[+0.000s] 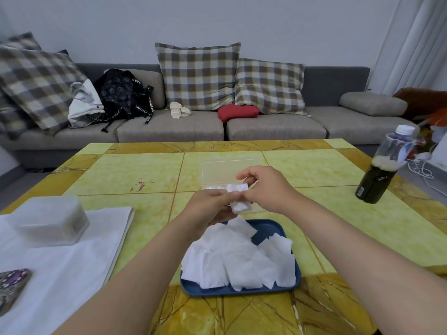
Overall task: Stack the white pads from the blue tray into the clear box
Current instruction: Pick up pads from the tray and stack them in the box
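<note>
A blue tray [268,229] lies near the table's front edge, heaped with several loose white pads [238,259]. Beyond it stands the clear box [219,169] with its lid raised; some white pads show inside at its near left. Above the gap between tray and box, both hands meet on a small stack of white pads [239,198]. My left hand [209,209] holds the stack from the left and below. My right hand [264,187] pinches its top right end. The box's lower part is hidden behind my hands.
A dark bottle [381,170] with a white cap stands at the table's right. At left lie a white cloth [72,262], a frosted lidded container [52,221] and a patterned phone [12,286]. A grey sofa [169,129] with cushions and bags runs behind.
</note>
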Motion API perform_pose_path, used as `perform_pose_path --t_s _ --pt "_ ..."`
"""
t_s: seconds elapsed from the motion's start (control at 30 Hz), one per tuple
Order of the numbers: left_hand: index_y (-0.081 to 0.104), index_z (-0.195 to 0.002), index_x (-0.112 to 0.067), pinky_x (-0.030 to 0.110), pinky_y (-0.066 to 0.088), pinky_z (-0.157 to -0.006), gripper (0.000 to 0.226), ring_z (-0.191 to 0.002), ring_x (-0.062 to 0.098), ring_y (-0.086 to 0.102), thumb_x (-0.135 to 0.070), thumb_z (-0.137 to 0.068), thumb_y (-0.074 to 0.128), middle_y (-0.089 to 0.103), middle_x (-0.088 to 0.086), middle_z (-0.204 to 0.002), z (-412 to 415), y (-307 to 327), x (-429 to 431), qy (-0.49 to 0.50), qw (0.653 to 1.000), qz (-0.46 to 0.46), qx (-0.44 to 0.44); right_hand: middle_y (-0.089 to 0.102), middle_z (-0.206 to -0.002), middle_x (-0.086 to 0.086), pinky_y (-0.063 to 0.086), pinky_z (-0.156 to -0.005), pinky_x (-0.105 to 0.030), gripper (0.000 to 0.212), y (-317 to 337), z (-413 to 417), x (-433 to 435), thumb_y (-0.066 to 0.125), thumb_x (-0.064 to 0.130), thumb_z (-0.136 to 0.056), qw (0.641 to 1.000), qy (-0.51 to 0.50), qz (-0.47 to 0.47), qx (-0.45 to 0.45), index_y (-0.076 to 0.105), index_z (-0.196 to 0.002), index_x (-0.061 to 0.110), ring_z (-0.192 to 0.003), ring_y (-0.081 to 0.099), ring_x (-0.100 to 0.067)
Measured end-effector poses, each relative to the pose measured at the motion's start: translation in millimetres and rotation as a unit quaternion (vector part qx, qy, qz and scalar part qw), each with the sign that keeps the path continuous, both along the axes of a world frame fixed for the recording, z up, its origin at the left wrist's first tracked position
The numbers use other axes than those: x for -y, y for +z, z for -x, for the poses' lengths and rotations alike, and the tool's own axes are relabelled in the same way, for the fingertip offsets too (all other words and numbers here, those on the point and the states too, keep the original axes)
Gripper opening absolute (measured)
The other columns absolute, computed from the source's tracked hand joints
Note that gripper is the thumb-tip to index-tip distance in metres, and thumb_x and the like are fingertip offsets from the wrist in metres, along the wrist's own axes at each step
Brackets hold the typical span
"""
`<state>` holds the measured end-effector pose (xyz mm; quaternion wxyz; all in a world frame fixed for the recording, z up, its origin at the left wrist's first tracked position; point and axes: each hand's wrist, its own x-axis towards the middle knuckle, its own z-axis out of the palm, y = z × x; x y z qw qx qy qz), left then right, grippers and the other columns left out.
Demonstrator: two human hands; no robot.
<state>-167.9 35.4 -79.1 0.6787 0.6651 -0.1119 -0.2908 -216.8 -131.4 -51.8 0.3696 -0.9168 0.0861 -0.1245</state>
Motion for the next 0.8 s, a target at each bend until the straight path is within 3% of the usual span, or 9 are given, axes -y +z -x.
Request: perform_pose_path --t_s 0.13,0.23,0.37,0.4,0.47,0.53,0.57,0.67,0.8 --pt "0.072 -0.112 -0.002 0.03 0.061 -0.082 0.02 -0.088 0.024 0.075 -0.008 -0.094 0.067 0.078 0.013 -0.102 -8 0 -1 0.031 0.999 0.022 -0.02 0.066 -0.116 0.001 0.047 -0.071 -0.026 0.06 1 -3 -1 0.075 0.047 -0.084 0.983 -0.041 -0.156 -0.086 0.056 -0.133 0.017 -0.091 0.066 -0.015" --pt "0.07 -0.112 -0.004 0.027 0.061 -0.076 0.018 -0.09 0.023 0.074 -0.008 -0.095 0.065 0.077 0.013 -0.107 -13 3 -1 0.022 0.999 0.029 -0.029 0.073 -0.108 -0.003 0.048 -0.07 -0.03 0.033 4 -4 0 0.074 0.035 -0.088 0.962 0.005 -0.22 -0.16 0.072 -0.113 0.014 -0.082 0.065 -0.016" --pt "0.07 -0.11 -0.006 0.032 0.061 -0.081 0.022 -0.084 0.02 0.07 -0.018 -0.091 0.072 0.075 0.01 -0.102 -25 3 5 0.066 0.993 -0.039 0.095 0.076 -0.097 -0.003 0.049 -0.066 -0.029 0.016 4 -18 1 0.074 0.021 -0.09 0.961 -0.013 -0.255 -0.107 0.073 -0.105 0.016 -0.075 0.064 -0.016" --pt "0.069 -0.111 -0.008 0.032 0.06 -0.08 0.022 -0.082 0.018 0.069 -0.019 -0.092 0.071 0.074 0.007 -0.099 -30 2 6 0.094 0.979 -0.08 0.164 0.075 -0.098 -0.003 0.05 -0.066 -0.029 0.014 2 -23 2 0.074 0.019 -0.09 0.965 -0.031 -0.246 -0.089 0.073 -0.103 0.016 -0.076 0.065 -0.016" --pt "0.066 -0.116 -0.017 0.026 0.053 -0.078 0.022 -0.087 0.013 0.064 -0.022 -0.094 0.066 0.07 -0.002 -0.104 -39 -2 7 0.123 0.916 -0.192 0.329 0.073 -0.098 -0.002 0.055 -0.071 -0.034 0.01 -3 -32 7 0.073 0.016 -0.089 0.979 -0.07 -0.188 -0.047 0.071 -0.098 0.019 -0.083 0.066 -0.019" --pt "0.064 -0.125 -0.02 0.024 0.047 -0.086 0.028 -0.103 0.012 0.059 -0.022 -0.097 0.06 0.064 -0.003 -0.119 -46 -9 5 0.096 0.847 -0.274 0.445 0.071 -0.092 0.001 0.056 -0.073 -0.036 0.007 -10 -39 13 0.072 0.016 -0.087 0.992 -0.09 -0.085 -0.029 0.07 -0.09 0.022 -0.084 0.066 -0.019" --pt "0.062 -0.13 -0.02 0.026 0.045 -0.094 0.031 -0.115 0.014 0.055 -0.023 -0.099 0.058 0.06 -0.003 -0.128 -50 -13 4 0.072 0.82 -0.302 0.481 0.068 -0.084 0.004 0.054 -0.068 -0.033 0.007 -13 -41 15 0.071 0.017 -0.086 0.995 -0.089 -0.036 -0.036 0.069 -0.083 0.022 -0.079 0.064 -0.018" --pt "0.047 -0.147 -0.02 0.031 0.033 -0.111 0.045 -0.142 0.016 0.033 -0.031 -0.103 0.049 0.042 -0.003 -0.153 -57 -27 3 -0.017 0.761 -0.368 0.534 0.051 -0.063 0.001 0.034 -0.052 -0.026 0.024 -25 -50 17 0.068 0.014 -0.082 0.991 -0.076 0.083 -0.071 0.053 -0.063 0.012 -0.06 0.046 -0.019" --pt "0.022 -0.159 -0.017 0.029 0.012 -0.121 0.059 -0.153 0.015 0.011 -0.039 -0.106 0.036 0.016 -0.002 -0.167 -60 -43 -3 -0.13 0.738 -0.412 0.518 0.037 -0.056 -0.002 0.026 -0.048 -0.025 0.036 -33 -66 13 0.066 0.013 -0.078 0.969 -0.098 0.193 -0.12 0.037 -0.057 0.013 -0.052 0.036 -0.022"
